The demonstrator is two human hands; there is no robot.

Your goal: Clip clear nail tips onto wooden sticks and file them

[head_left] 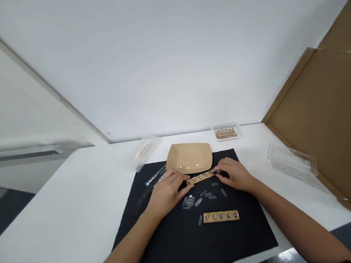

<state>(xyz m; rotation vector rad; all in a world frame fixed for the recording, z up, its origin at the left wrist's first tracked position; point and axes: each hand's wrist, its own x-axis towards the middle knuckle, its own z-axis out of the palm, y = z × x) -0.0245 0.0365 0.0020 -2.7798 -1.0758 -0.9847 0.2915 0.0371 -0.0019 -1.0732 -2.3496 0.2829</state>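
A narrow tan strip with a row of shiny metal studs (200, 177) lies slightly tilted between my hands, just below a brown paper tray (189, 156). My left hand (170, 190) pinches its left end, and the fingers of my right hand (233, 174) close on its right end. Nearer to me, a second studded strip (221, 216) rests on the black cloth (181, 241). Several clear nail-shaped pieces (198, 202) are scattered between the two strips, and one more (200, 220) is beside the lower strip's left end.
At the back, a small clear box (227, 132) holds more studded strips. A transparent container (293, 162) stands on the right, by a cardboard panel (322, 120). A plastic bag (144, 151) lies at the back left, with dark strips (156, 175) below it.
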